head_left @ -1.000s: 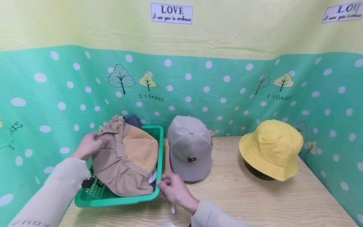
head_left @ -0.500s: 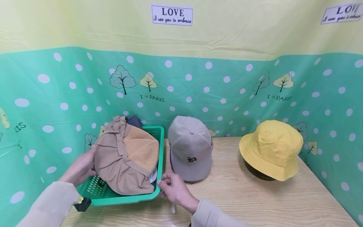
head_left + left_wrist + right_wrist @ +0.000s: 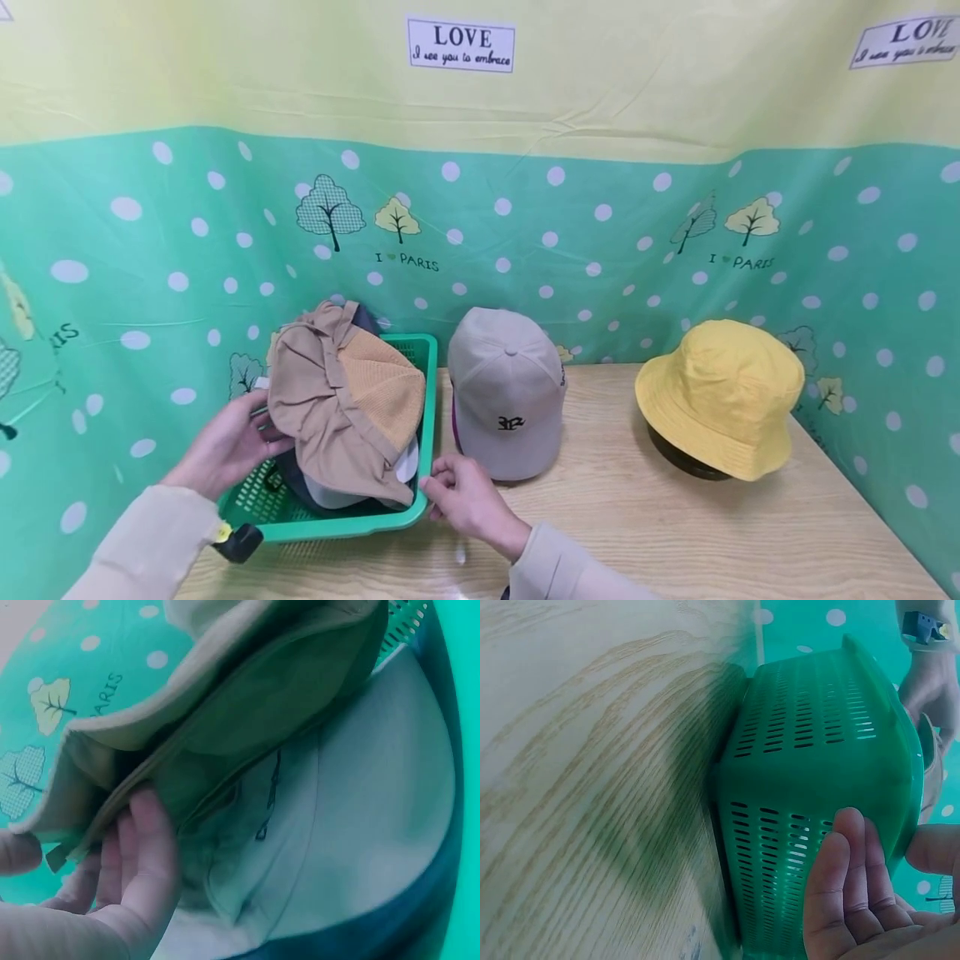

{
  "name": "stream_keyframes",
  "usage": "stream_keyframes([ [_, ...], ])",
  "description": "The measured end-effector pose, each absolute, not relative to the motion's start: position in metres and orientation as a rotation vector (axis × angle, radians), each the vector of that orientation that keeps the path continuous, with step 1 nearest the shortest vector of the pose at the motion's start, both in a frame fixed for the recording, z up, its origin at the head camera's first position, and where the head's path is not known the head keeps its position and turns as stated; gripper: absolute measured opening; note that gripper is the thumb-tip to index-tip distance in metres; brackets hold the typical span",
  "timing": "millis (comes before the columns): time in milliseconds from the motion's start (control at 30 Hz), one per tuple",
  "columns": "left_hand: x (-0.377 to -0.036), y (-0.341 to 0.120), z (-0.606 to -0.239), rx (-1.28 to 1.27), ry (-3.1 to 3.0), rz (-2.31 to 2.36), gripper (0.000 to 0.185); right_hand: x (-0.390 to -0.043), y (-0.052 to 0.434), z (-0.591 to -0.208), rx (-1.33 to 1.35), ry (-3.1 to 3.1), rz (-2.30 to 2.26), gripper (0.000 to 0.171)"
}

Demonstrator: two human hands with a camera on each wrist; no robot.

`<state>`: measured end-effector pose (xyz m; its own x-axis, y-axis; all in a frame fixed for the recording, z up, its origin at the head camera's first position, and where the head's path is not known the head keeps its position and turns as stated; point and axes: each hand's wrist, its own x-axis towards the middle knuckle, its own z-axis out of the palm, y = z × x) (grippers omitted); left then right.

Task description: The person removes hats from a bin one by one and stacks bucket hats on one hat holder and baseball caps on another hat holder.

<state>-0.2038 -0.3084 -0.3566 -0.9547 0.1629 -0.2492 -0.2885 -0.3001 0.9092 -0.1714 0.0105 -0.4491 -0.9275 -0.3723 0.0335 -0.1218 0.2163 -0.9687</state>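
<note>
Under the tan hat [image 3: 341,412] held by the left hand [image 3: 225,446], more caps [image 3: 330,493] lie mostly covered; their number cannot be told. Beyond the right hand [image 3: 468,500], the yellow hat [image 3: 720,396] hides most of a dark stand [image 3: 686,458].

The left hand [image 3: 228,446] now lifts the tan sun hat [image 3: 341,400] by its left brim edge, fingers [image 3: 142,847] under the fabric and thumb on top. A second ago the same hand lay on top of the hat near its crown, then slid down to the brim. The hat, once flat over the green basket [image 3: 337,521], now tilts up and away from those fingers, baring a white cap [image 3: 330,493] and a dark one beneath the raised edge.
</note>
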Motion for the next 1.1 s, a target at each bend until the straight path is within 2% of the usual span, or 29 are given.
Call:
stream_keyframes([
  [200, -0.205, -0.297, -0.358, -0.110, 1.836, 2.283, 0.013, -0.173, 0.012, -0.449, -0.467, 2.273, -1.756, 0.016],
  [367, -0.207, -0.282, -0.357, -0.150, 2.254, 2.121, 0.039, -0.177, 0.015, -0.443, -0.475, 2.318, -1.665, 0.018],
  [467, -0.208, -0.274, -0.351, -0.171, 2.373, 2.098, 0.047, -0.181, 0.019, -0.435, -0.494, 2.412, -1.600, 0.017],
  [633, -0.213, -0.261, -0.331, -0.118, 2.419, 2.165, 0.040, -0.190, 0.023, -0.416, -0.549, 2.518, -1.597, 0.015],
  [833, -0.217, -0.247, -0.302, 0.046, 2.405, 2.306, 0.014, -0.198, 0.021, -0.391, -0.618, 2.515, -1.674, 0.024],
  [967, -0.212, -0.239, -0.287, 0.164, 2.633, 2.151, 0.023, -0.203, 0.020, -0.374, -0.647, 2.375, -1.829, 0.038],
  [1100, -0.202, -0.229, -0.277, 0.311, 3.042, 1.747, 0.029, -0.210, 0.020, -0.360, -0.721, 2.119, -1.999, 0.050],
])
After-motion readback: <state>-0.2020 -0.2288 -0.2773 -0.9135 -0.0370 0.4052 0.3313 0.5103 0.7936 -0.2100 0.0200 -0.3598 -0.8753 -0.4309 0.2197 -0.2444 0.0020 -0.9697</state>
